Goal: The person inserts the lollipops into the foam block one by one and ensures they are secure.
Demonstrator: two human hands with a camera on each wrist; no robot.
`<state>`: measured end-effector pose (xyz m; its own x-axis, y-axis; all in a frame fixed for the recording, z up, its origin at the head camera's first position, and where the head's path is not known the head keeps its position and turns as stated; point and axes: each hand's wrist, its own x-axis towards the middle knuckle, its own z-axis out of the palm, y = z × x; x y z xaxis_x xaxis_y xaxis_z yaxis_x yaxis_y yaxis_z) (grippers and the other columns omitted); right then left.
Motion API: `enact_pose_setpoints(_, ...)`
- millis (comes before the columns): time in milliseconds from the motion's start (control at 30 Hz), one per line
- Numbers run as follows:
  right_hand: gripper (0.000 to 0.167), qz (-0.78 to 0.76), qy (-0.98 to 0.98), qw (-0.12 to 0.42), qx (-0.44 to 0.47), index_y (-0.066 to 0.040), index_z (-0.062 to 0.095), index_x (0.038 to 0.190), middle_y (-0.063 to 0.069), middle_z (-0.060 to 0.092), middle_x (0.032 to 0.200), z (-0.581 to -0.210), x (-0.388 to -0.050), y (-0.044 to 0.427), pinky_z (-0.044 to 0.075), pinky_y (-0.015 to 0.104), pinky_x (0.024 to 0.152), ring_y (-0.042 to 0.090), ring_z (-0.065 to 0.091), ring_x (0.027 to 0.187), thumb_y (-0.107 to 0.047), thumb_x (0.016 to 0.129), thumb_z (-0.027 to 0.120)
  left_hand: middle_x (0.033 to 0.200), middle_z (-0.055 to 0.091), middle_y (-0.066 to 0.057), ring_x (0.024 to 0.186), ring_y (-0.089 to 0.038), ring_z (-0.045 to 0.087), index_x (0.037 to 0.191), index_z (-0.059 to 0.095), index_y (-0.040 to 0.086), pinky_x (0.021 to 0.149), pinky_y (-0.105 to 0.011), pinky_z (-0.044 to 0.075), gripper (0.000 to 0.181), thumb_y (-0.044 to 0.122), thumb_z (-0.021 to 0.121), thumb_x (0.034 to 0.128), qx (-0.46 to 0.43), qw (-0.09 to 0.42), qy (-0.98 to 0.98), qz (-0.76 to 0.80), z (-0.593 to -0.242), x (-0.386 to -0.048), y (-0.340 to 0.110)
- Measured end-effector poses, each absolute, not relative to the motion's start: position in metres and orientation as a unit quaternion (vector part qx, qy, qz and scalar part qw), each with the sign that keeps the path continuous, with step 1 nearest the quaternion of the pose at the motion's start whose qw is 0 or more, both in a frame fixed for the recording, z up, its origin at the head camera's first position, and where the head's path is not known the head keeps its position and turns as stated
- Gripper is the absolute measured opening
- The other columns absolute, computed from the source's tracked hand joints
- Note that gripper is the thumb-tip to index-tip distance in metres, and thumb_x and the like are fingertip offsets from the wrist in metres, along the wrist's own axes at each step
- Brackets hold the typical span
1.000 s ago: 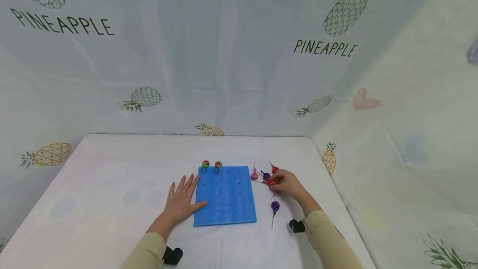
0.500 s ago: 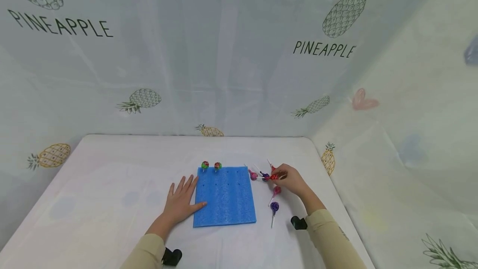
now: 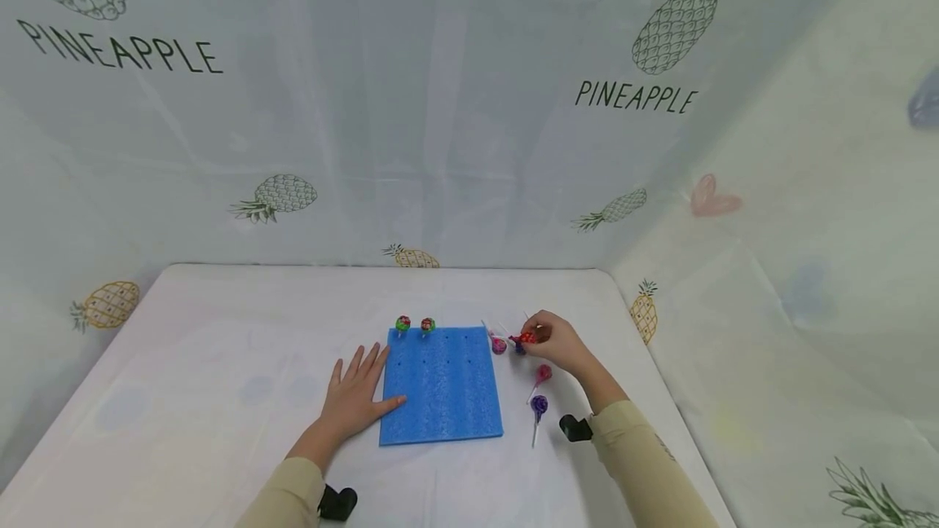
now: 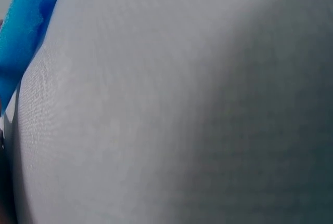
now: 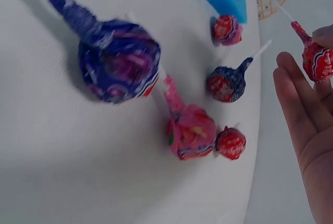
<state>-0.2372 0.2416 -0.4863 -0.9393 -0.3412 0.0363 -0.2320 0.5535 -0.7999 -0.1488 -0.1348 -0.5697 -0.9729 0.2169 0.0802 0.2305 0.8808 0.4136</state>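
Note:
My right hand (image 3: 561, 346) pinches a red-wrapped lollipop (image 5: 318, 62) by its head between thumb and fingers, raised off the table, its white stick pointing away. My left hand (image 3: 352, 398) lies with fingers spread at the left edge of a blue foam board (image 3: 443, 398), thumb resting on it. Two green-and-red lollipops (image 3: 403, 323) stand upright at the board's back left; rows of small holes mark its surface. Near the right hand lie a pink lollipop (image 3: 499, 345), a dark blue one (image 5: 227, 83) and another red one (image 5: 231, 142), which the hand mostly hides in the head view.
Closer to the front, right of the board, lie another pink lollipop (image 3: 544, 372) and a purple one (image 3: 539, 405). The white-covered table (image 3: 242, 332) meets a pineapple-print curtain (image 3: 469, 145) at the back and right. The left wrist view shows mostly cloth.
My right hand has lifted the red lollipop from among the others and moved slightly back, turning its stick away. The left hand and the board have stayed in place.

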Motion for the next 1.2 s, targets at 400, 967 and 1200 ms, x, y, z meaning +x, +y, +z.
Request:
enact_pose_setpoints(400, 0.018, -0.461, 0.865, 0.069, -0.185, -0.006, 0.067, 0.095, 0.004, 0.061, 0.095, -0.482, -0.247, 0.209, 0.051, 0.031, 0.061, 0.018, 0.059, 0.078, -0.001, 0.080, 0.074, 0.157, 0.026, -0.018, 0.144, -0.043, 0.014, 0.153, 0.029, 0.007, 0.110, -0.066, 0.003, 0.096, 0.066, 0.061, 0.0836, -0.117, 0.017, -0.969, -0.216, -0.570, -0.149, -0.136)
enact_pose_setpoints(967, 0.030, -0.460, 0.862, 0.095, -0.192, -0.002, 0.066, 0.110, 0.003, 0.065, 0.088, -0.469, -0.256, 0.165, 0.051, 0.029, 0.063, 0.018, 0.060, 0.077, -0.006, 0.082, 0.076, 0.158, 0.025, -0.018, 0.145, -0.043, 0.012, 0.154, 0.027, 0.007, 0.111, -0.066, 0.003, 0.097, 0.066, 0.060, 0.0837, -0.115, 0.008, -0.970, -0.214, -0.569, -0.149, -0.135)
enact_pose_setpoints(1200, 0.030, -0.492, 0.847, 0.099, -0.177, -0.007, 0.065, 0.111, 0.005, 0.064, 0.090, -0.461, -0.256, 0.153, 0.053, 0.028, 0.067, 0.018, 0.060, 0.081, -0.006, 0.083, 0.077, 0.158, 0.024, -0.018, 0.145, -0.042, 0.011, 0.154, 0.027, 0.008, 0.111, -0.066, 0.002, 0.098, 0.067, 0.059, 0.0835, -0.113, 0.004, -0.970, -0.216, -0.569, -0.151, -0.135)
